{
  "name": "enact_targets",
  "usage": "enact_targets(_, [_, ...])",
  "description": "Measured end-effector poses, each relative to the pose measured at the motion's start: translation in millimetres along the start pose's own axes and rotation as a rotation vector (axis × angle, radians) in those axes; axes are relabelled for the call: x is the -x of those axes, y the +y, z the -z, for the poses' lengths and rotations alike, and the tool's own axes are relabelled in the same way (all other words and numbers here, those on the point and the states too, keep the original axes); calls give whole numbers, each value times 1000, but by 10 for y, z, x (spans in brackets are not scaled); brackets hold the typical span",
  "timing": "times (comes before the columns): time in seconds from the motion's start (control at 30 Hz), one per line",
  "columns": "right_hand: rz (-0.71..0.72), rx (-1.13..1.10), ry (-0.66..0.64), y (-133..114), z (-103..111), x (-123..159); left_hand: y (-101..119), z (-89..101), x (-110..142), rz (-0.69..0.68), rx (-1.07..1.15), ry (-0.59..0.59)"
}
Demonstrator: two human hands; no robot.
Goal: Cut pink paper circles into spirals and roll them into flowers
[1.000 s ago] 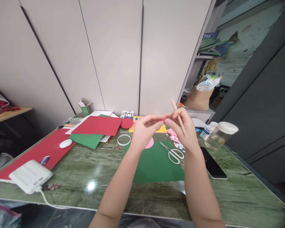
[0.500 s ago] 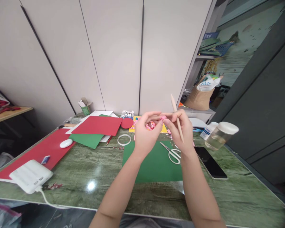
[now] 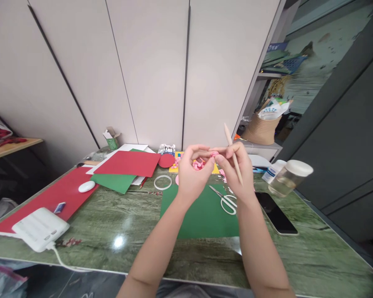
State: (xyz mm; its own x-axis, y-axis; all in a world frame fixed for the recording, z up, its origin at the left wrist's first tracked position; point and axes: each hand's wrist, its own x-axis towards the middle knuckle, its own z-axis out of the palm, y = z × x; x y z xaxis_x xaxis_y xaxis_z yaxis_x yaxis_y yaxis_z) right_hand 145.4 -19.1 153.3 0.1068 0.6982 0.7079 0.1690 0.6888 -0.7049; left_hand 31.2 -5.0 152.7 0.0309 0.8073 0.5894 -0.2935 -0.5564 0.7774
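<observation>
A small pink paper piece is pinched between the fingertips of my left hand and my right hand, raised over the table. A pale pencil-shaped stick also rests in my right hand, its pointed end up. Below lies a green paper sheet, with white-handled scissors on its right part. Seen through the gap of my left hand, pink paper pieces lie on a yellow sheet. A pink paper disc is mostly hidden behind my left hand.
Left of my hands are a white ring, a red disc, stacked red sheets and a white power adapter with a cable. On the right stand a phone, a lidded jar and a white bottle.
My right hand has shifted slightly left, and the pink paper shows more between the fingertips. The fingers of my left hand have arched, opening a gap that reveals the pink pieces behind.
</observation>
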Motion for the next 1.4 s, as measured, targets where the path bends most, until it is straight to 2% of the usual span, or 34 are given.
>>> enact_targets(0.13, [-39, -20, -45, 69, 103, -48, -4, 24, -41, 81, 17, -66])
enact_targets(0.3, [-48, -44, -15, 113, 189, -69, -8, 79, -88, 183, 143, -114])
enact_targets(0.6, [4, -10, -40, -64, 112, -10, 8, 110, -89, 160, 221, -179])
enact_targets(0.9, [185, 119, 108, -20, 96, 17, 73, 125, -71, 55, 175, -174])
enact_targets(1.0, [220, 101, 118, -35, 89, 22, 63, 128, -71, 32, 196, -182])
enact_targets(1.17, [202, 47, 55, -99, 86, 35, 59, 131, -62, 53, 219, -207])
enact_targets(1.4, [86, -18, -3, -104, 94, 30, 117, 125, -44, 116, 150, -203])
